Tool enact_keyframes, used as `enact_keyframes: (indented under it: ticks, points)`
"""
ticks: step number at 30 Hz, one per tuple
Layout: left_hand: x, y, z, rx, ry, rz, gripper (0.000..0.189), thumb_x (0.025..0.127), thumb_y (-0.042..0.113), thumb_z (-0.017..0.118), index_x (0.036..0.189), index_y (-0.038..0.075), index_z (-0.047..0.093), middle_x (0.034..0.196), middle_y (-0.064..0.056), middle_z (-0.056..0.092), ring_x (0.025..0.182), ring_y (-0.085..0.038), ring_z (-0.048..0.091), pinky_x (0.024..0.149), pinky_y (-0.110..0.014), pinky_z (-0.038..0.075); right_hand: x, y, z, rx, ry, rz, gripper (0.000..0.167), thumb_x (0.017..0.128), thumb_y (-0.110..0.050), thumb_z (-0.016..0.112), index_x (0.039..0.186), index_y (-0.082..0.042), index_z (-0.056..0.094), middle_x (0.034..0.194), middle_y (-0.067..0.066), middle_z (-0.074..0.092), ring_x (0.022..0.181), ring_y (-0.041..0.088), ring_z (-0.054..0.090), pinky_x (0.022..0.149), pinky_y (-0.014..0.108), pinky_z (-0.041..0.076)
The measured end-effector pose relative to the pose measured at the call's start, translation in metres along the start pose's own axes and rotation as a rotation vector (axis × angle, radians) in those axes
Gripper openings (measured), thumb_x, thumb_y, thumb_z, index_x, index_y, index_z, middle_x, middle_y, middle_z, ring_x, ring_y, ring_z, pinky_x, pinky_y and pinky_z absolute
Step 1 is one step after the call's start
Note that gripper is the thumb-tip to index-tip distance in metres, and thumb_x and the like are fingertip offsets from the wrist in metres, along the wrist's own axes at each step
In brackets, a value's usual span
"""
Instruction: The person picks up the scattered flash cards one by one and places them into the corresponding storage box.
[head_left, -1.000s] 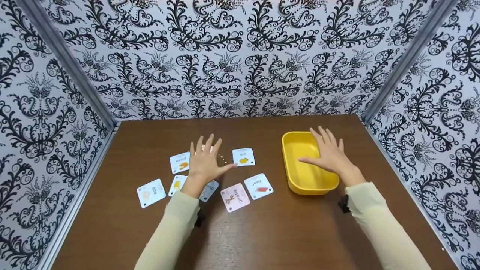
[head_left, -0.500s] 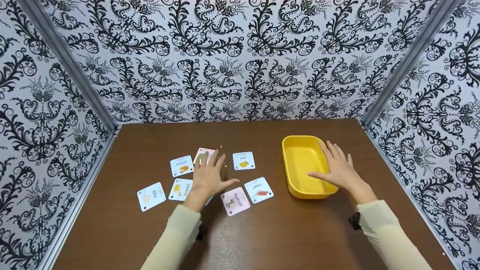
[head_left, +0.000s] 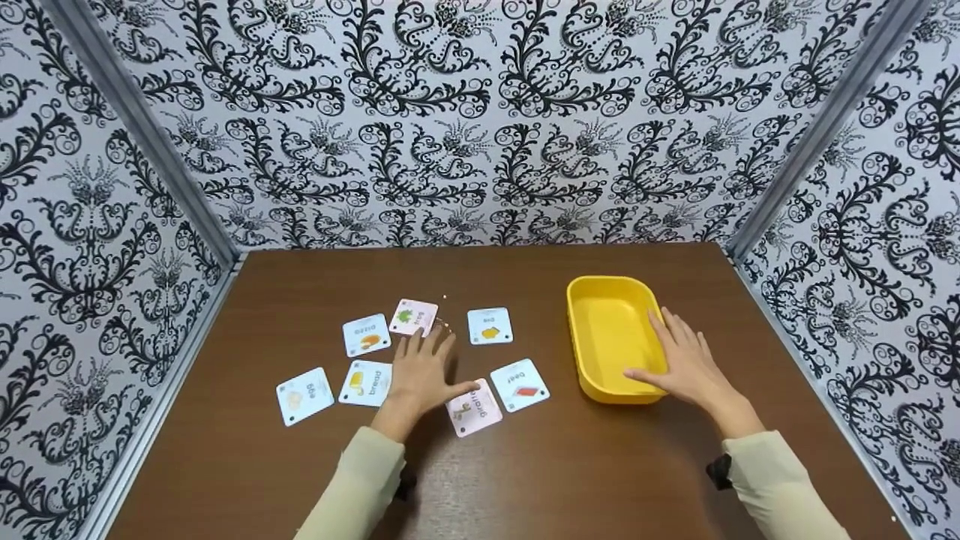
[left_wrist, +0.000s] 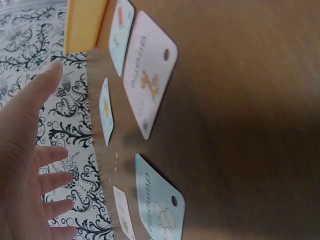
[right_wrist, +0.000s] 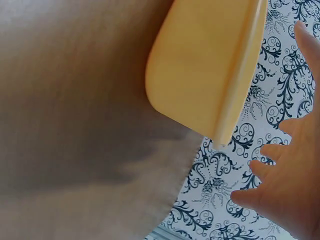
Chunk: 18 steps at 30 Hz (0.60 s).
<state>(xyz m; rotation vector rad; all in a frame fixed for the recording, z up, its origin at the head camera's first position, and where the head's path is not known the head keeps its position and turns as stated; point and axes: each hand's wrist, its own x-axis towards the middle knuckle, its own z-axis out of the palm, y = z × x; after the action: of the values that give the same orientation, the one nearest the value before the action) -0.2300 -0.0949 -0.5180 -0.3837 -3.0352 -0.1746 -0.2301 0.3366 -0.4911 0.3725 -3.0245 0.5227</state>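
Note:
My left hand (head_left: 420, 375) hovers over the cards with fingers spread, holding nothing. Beneath it lies a dumpling card (left_wrist: 160, 202), hidden in the head view. Close by are the bread card (head_left: 366, 383), the pink frog card (head_left: 413, 315) and the pink giraffe card (head_left: 477, 412), partly covered by the thumb. The pizza card (head_left: 366, 334) and egg card (head_left: 304, 396) lie to the left, the pie card (head_left: 489, 325) and beef card (head_left: 520, 385) to the right. My right hand (head_left: 690, 371), fingers spread and holding nothing, is above the right side of a yellow basket (head_left: 574, 330).
A brown table (head_left: 300, 480) carries everything. Patterned panels (head_left: 465, 127) in metal frames (head_left: 139, 127) enclose its back and sides. Small pale bits (head_left: 444, 297), perhaps a thin chain, lie beside the frog card.
Both hands have drawn back toward me, the right also shifting rightward. The frog and bread cards have come out from under the left hand. The cards and basket have stayed put.

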Motion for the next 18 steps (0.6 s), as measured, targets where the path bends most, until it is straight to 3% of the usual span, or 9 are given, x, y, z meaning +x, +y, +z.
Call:
enact_keyframes:
  ticks: [9,18]
  points:
    - [-0.006,0.005,0.006,0.001,-0.039,0.033,0.099,0.075,0.083,0.057,0.149,0.018,0.046,0.158,-0.011,0.04,0.143,-0.041,0.038,0.118,-0.056,0.031,-0.011,0.003,0.012,0.037,0.013,0.005,0.109,0.08,-0.062,0.07,0.156,0.0,0.023,0.163,0.028,0.016,0.148,0.05,0.017,0.116,0.073,0.012]
    - [-0.01,0.01,0.013,0.005,-0.029,0.061,0.095,0.075,0.081,0.058,0.145,0.016,0.052,0.154,-0.011,0.044,0.143,-0.038,0.039,0.117,-0.056,0.033,-0.014,0.006,0.016,0.052,0.027,-0.001,0.109,0.081,-0.06,0.072,0.155,0.004,0.024,0.162,0.029,0.018,0.148,0.049,0.018,0.117,0.071,0.013]
